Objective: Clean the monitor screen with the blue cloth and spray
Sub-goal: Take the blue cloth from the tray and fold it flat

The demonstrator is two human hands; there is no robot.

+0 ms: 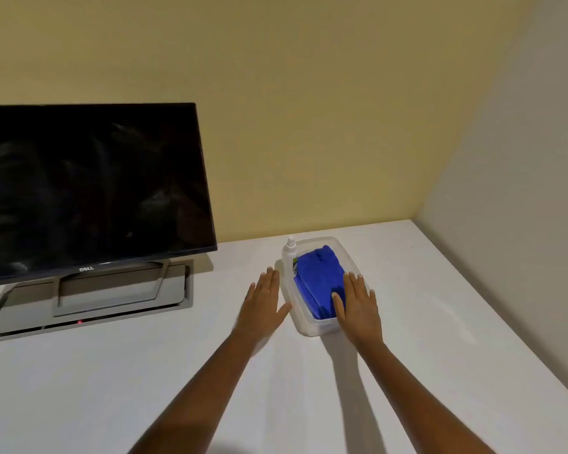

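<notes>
Two bare arms reach out over a white table (112,388). On the left side, the left hand (263,303) is flat, palm down, with its fingers straight and close together. It holds nothing. It is just beside the clear plastic box (312,329), by the box's left wall. I cannot tell if the thumb touches the box.

On the other side, the right hand (358,306) is flat and open too. It is over the near right part of the box, and its thumb lies over the blue cloth (315,276). It grips nothing.

The blue cloth is folded up inside the box. A small white spray bottle (291,253) stands up in the box's far left corner, next to the cloth.

Off to the left, the monitor (89,191) stands on its gray stand (95,299). Its screen is dark, with pale smudges on it. It is well apart from both hands.
</notes>
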